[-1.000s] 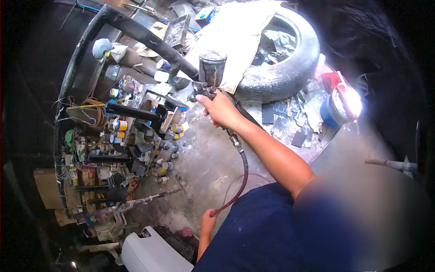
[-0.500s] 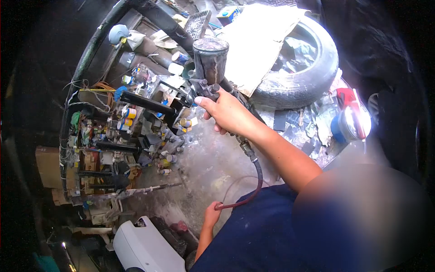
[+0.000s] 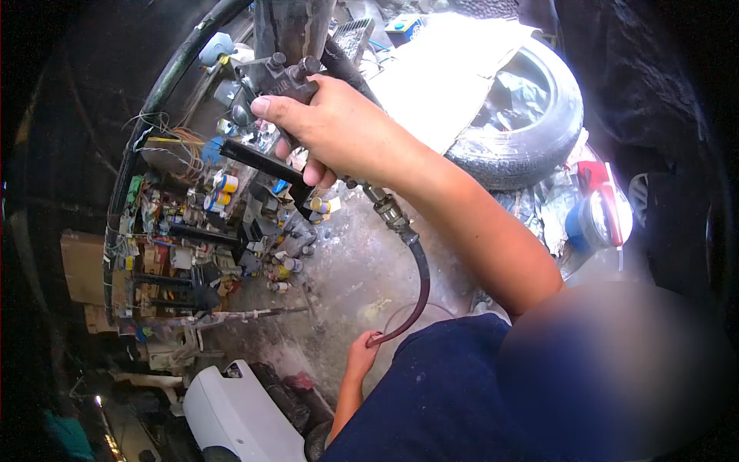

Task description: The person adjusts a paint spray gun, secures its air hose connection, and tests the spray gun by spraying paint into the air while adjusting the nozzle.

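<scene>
My right hand (image 3: 339, 127) grips a spray gun (image 3: 279, 81) by its handle, thumb along the near side and fingers curled round it. A dark, paint-stained cup (image 3: 296, 32) stands on top of the gun, cut off by the upper edge of the view. From a metal coupling (image 3: 391, 214) under the handle, a dark red air hose (image 3: 423, 289) curves down to my left hand (image 3: 359, 356). That hand is closed round the hose, low beside the navy shirt (image 3: 439, 385). The gun's trigger is mostly hidden behind my fingers.
A tyre (image 3: 531, 158) lies at upper right, partly under a bright white sheet (image 3: 439, 81). Beside it stands a blue-and-white container (image 3: 596, 219). Black metal posts (image 3: 262, 164) and cluttered shelves of cans (image 3: 227, 183) fill the left. A white car panel (image 3: 242, 416) rests at the bottom.
My right hand has brought the spray gun left and upward in the view, and it looks larger, nearer the camera. My left hand has hardly shifted, still holding the hose.
</scene>
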